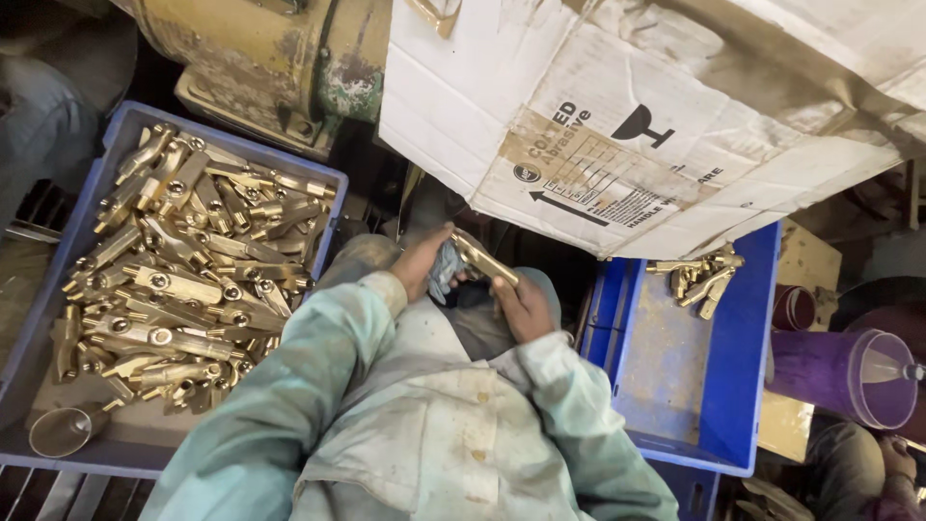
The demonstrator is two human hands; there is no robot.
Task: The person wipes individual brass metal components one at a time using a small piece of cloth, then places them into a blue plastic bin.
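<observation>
Between the two blue crates, over our lap, we hold a single brass fitting [484, 260] with both hands. Our left hand [422, 262] has its fingers closed around a grey-blue rag [444, 270] and the near end of the fitting; our right hand [524, 307] grips the fitting's other end, fingers curled shut on it. The fitting lies tilted, its upper end just under the edge of a torn cardboard sheet [617, 125] that hangs above our hands.

On our left, the left crate [58, 260] is heaped with brass fittings [183, 260] lying criss-cross, and a small metal funnel [63, 431] rests in its near left corner. On our right, the right crate [743, 367] carries only a small pile of fittings [699, 275] at its far edge, with the rest of its floor dusty and bare.

Beyond the right crate's right edge stands a purple funnel [849, 371]. A worn yellowish machine housing [260, 53] sits behind the left crate's far edge.
</observation>
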